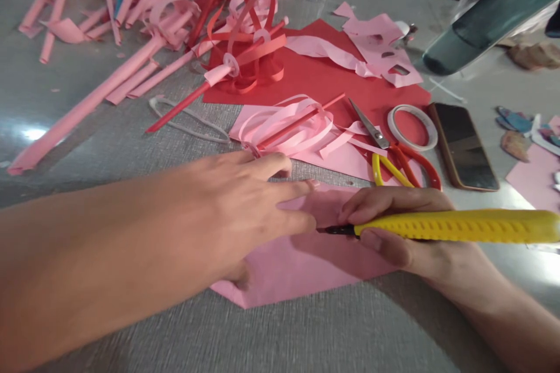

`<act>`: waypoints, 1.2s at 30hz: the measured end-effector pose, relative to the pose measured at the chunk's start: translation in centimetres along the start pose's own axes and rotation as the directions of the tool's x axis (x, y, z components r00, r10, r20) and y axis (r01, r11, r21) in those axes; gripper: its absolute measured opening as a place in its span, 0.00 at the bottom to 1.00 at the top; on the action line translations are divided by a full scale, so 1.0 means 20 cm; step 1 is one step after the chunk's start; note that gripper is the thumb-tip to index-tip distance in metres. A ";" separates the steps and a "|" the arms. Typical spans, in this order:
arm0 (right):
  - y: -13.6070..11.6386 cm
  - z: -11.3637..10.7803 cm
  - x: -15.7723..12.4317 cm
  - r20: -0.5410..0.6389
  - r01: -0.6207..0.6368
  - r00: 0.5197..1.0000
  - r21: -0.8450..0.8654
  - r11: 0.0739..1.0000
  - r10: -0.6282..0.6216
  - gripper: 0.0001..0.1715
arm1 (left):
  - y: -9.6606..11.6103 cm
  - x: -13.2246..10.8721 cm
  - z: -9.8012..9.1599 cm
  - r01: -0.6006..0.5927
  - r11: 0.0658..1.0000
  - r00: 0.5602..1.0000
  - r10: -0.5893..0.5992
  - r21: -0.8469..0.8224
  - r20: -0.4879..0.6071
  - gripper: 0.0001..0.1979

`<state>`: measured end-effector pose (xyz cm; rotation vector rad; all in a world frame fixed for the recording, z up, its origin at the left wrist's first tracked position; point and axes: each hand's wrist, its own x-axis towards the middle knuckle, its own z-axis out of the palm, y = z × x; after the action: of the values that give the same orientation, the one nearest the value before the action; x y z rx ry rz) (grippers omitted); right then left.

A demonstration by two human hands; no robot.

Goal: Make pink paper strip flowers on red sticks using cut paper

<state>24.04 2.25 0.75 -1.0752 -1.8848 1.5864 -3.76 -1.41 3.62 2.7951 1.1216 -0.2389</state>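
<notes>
My left hand [249, 204] lies flat with fingers stretched out, pressing down a pink paper sheet [301, 268] on the grey table. My right hand [394, 227] is closed round a yellow utility knife [455, 225]. The knife's dark blade tip touches the pink sheet just beside my left fingertips. Part of the sheet is hidden under both hands.
Scissors with red and yellow handles [394, 154], a tape ring [412, 126] and a phone [464, 145] lie beyond my right hand. A red sheet [324, 78], pink strips [289, 122] and rolled pink paper tubes [87, 99] crowd the far side. A dark bottle [490, 17] lies at upper right.
</notes>
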 end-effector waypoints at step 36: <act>-0.03 0.01 0.00 -0.024 0.030 0.999 -0.081 0.996 -0.032 0.06 | -0.02 -0.01 0.04 -0.060 0.998 0.986 0.063 0.028 -0.153 0.31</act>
<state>23.67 2.13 1.17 -1.0895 -1.9532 1.4846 -4.17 -1.39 2.78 2.9055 1.0667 -0.0310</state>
